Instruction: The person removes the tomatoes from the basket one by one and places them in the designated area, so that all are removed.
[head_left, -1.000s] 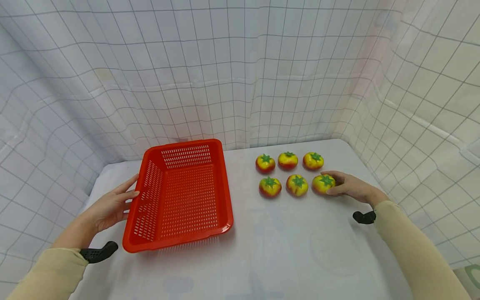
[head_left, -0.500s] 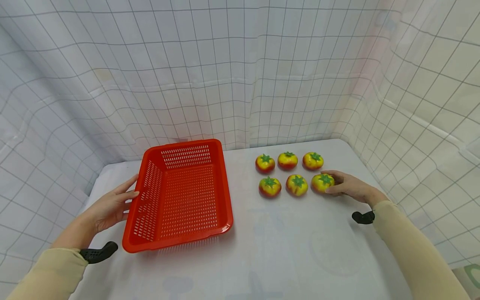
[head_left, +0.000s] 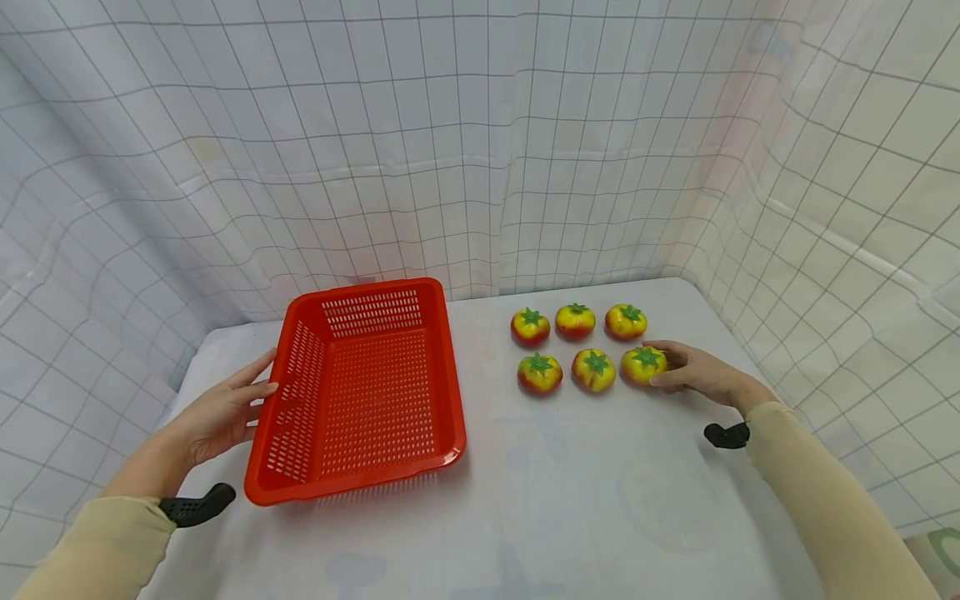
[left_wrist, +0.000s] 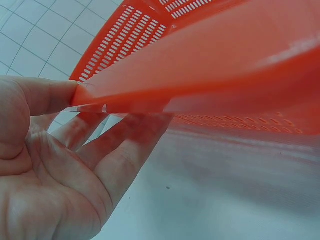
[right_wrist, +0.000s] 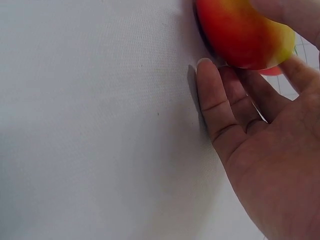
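A large red plastic basket point(head_left: 378, 392) with slotted walls stands on the left of the white table. At its left rim my left hand point(head_left: 221, 417) pinches the edge; in the left wrist view the thumb lies over the rim and the fingers point(left_wrist: 132, 145) reach underneath. Over on the right, my right hand point(head_left: 701, 375) holds a yellow-and-red tomato point(head_left: 642, 366) with a green star-shaped top. Its thumb is on the near side and its other fingers reach behind. The right wrist view shows that tomato point(right_wrist: 240, 35) low at the table surface, between thumb and fingers.
Beside the held tomato lie a middle tomato point(head_left: 593, 371) and a left one point(head_left: 540, 375) in the front row. Behind them is a row of three, including a right-hand tomato point(head_left: 626, 322). A white gridded curtain point(head_left: 450, 167) surrounds the table point(head_left: 555, 500) at the back and sides.
The right hand has shifted the held tomato slightly left, nearer to the middle tomato of the front row. The left hand and the basket have stayed in place.
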